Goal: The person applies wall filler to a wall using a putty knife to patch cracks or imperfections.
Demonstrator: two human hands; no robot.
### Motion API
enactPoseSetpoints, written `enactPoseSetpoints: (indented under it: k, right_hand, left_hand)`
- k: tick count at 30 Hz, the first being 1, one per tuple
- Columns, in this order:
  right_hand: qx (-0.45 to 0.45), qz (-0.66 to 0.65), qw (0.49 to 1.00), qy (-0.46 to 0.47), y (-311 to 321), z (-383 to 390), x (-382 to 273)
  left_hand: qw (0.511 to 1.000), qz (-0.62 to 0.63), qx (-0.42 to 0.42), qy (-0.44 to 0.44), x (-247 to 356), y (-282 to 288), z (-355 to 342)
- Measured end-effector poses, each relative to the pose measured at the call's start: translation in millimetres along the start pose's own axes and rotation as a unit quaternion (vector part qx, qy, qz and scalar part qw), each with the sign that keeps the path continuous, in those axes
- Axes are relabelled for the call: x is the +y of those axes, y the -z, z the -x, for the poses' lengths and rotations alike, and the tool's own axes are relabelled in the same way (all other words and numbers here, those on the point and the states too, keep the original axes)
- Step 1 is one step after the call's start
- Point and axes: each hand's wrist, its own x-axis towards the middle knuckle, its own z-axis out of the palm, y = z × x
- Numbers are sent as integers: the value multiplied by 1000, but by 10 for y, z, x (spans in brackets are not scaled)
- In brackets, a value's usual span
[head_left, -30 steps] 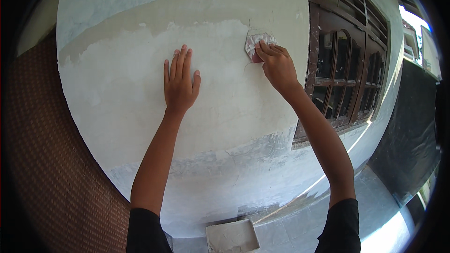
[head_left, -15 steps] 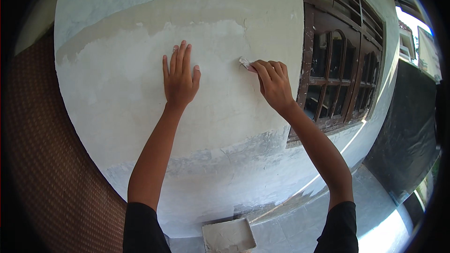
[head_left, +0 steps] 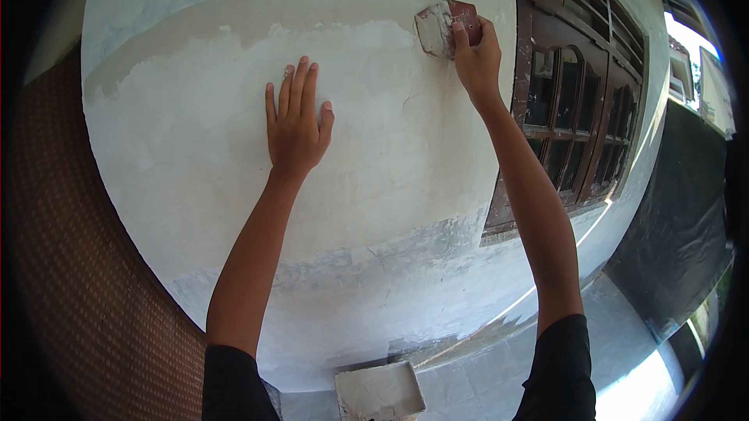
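My left hand [head_left: 295, 124] lies against the wall [head_left: 351, 163], its fingers stretched upward and the thumb apart. Farther up and to the right, my right hand [head_left: 478, 58] grips a putty knife [head_left: 450, 29] by its dark red handle part. The knife's wide blade is smeared with pale putty and faces left, at the wall near the upper edge of a lighter coated patch. Whether the blade touches the wall I cannot tell. Across the wall run several coats of white, beige and grey.
A brown-framed window [head_left: 569, 109] with glass panes is set in the wall right of my right hand. Below, a tray of pale putty [head_left: 380, 394] sits on the grey tiled floor [head_left: 476, 374]. A brown woven panel [head_left: 86, 265] borders the left; a black sheet [head_left: 663, 234] hangs at right.
My right hand has moved up and a little right, turning the putty knife so that its broad face now shows. My left hand stays on the wall in nearly the same place.
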Motion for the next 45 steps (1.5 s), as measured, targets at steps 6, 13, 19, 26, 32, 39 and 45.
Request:
enactPoseSetpoints:
  k: [6, 13, 19, 26, 32, 39, 45]
  right_hand:
    - [144, -3, 983, -118, 273, -321, 278]
    - [-14, 16, 997, 79, 118, 42, 267]
    - [133, -41, 982, -126, 407, -157, 391]
    - [-27, -38, 999, 12, 268, 173, 276]
    - [159, -69, 977, -123, 495, -58, 571]
    - [-84, -27, 995, 45, 311, 293, 374]
    - [143, -83, 982, -95, 512, 99, 600]
  left_hand:
    - [1000, -4, 3, -1, 9, -30, 7]
    - [1000, -9, 2, -2, 7, -20, 2]
    - [1000, -8, 14, -3, 36, -28, 2]
    - [1000, -13, 1, 3, 5, -11, 23]
    - [1000, -9, 12, 0, 49, -23, 10]
    - [1000, -8, 1, 4, 2, -17, 36]
    - [1000, -6, 9, 0, 39, -25, 11]
